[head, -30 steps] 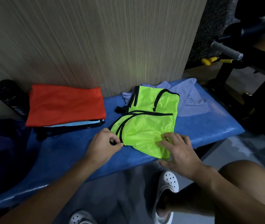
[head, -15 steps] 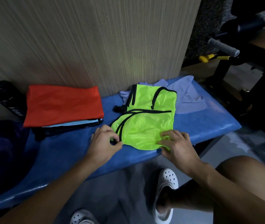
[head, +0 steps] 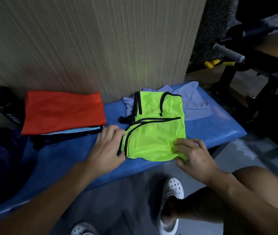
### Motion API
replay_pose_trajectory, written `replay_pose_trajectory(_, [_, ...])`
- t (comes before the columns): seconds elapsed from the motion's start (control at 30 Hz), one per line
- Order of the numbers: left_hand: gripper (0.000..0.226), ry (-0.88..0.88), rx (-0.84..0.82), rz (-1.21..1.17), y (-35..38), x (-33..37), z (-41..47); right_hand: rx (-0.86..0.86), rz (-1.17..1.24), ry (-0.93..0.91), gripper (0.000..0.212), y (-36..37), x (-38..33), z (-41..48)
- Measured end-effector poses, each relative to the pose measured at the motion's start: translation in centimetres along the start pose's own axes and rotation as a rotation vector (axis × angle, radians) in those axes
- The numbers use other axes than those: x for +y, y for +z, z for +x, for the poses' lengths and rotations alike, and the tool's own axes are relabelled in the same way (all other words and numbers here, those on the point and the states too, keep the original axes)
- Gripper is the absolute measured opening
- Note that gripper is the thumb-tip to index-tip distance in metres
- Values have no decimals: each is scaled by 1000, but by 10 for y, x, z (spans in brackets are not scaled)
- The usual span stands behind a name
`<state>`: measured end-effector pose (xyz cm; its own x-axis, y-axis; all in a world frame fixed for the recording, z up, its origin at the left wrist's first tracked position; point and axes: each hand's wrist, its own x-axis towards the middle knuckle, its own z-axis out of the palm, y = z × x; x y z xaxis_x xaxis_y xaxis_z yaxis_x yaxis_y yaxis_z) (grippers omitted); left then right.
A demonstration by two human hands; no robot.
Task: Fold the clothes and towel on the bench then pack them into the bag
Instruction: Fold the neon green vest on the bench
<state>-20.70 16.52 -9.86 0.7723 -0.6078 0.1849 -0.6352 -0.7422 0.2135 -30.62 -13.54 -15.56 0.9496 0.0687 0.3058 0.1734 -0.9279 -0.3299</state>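
A blue padded surface (head: 211, 129) runs along a wood-grain wall (head: 100, 39). On it, right of centre, lies the lime vest (head: 157, 133), partly folded with its black trim showing. Its far end overlaps a lilac towel (head: 194, 102). The left grip (head: 108, 148) pinches the vest's left edge, fingers on top and thumb below. The right grip (head: 194, 155) pinches the near right corner, fingers curled over the mesh. Left of the vest sits a folded stack (head: 63, 112) topped in red, with a black bottle (head: 0, 104) beside it. The dark mass (head: 2, 150) at far left may be the bag; it is too dim to tell.
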Motion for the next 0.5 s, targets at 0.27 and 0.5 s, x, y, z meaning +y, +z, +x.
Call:
replay_pose_trajectory(0.27, [77,222,-292,57,18,-5,-2,-60,79,18,30,0,1,-1])
replay_pose_trajectory(0.5, [58,124,-137,-162,29,-4,7,108,317,198,23,-10,-6,4])
